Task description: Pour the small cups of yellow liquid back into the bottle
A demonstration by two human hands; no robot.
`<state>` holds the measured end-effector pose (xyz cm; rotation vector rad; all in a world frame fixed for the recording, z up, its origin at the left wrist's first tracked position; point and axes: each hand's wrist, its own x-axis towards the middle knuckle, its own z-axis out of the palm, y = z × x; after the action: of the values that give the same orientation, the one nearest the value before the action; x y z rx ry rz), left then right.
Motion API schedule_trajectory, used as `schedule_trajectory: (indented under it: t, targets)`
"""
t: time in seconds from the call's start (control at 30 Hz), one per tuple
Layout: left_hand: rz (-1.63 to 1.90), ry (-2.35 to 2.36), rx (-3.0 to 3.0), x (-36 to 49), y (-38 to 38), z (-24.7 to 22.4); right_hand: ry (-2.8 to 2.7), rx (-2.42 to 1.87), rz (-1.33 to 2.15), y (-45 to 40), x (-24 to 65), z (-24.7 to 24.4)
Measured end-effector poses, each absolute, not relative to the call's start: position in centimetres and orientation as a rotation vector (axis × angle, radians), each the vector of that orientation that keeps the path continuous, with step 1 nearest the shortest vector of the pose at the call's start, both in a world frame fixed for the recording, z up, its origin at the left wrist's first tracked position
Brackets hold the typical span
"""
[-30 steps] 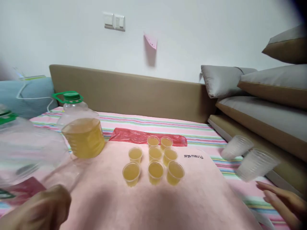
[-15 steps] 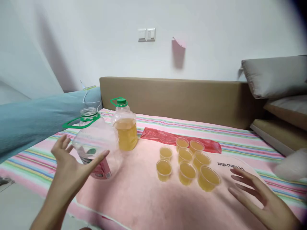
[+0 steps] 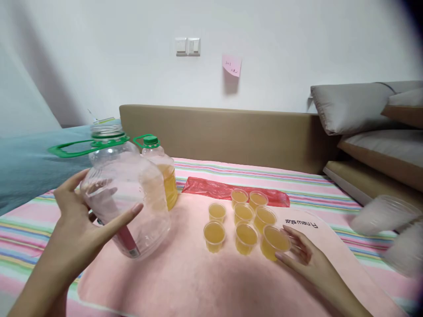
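The left hand [image 3: 77, 224] is spread wide around the large clear jug [image 3: 132, 185], fingers on its far left side and thumb across the near face; it grasps the jug by the body, below the green handle [image 3: 72, 149]. The right hand [image 3: 306, 255] is curved part-closed around the nearest right-hand cup [image 3: 274, 246], thumb low on its near side and fingertips by the rim, gripping it where it stands among the others.

The held jug is upright and empty, its mouth open. Just behind it, partly hidden, stands a second jug [image 3: 169, 187] with a green cap, holding yellow liquid. The gripped cup and seven other cups [image 3: 243, 214], set close together, are filled with the same yellow colour. Two stacks of clear cups [image 3: 385, 215] lie at the far right, beside the cushions [image 3: 393, 154].

A stretch of pink mat [image 3: 185, 273] separates the jug from the cups, and more of it spreads on their near side. Behind the back cups, a red plastic bag [image 3: 205, 187] lies along the mat's far edge; striped cloth [image 3: 211, 167] runs from there to the brown headboard [image 3: 214, 136].
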<state>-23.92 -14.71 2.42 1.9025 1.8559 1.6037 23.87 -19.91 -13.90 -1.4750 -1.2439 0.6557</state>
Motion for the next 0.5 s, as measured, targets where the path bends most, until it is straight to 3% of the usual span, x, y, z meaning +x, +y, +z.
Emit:
schedule_trajectory:
  t: [0.23, 0.5]
  targets:
    - [1.293, 1.69, 1.982, -23.6, -14.2, 0.4, -1.238, -1.359, 0.84, -19.8, 23.7, -15.0]
    - [1.285, 1.561, 1.79, -23.7, -13.3, -1.9, -1.235, -1.348, 0.882, -19.8, 23.3, -14.4]
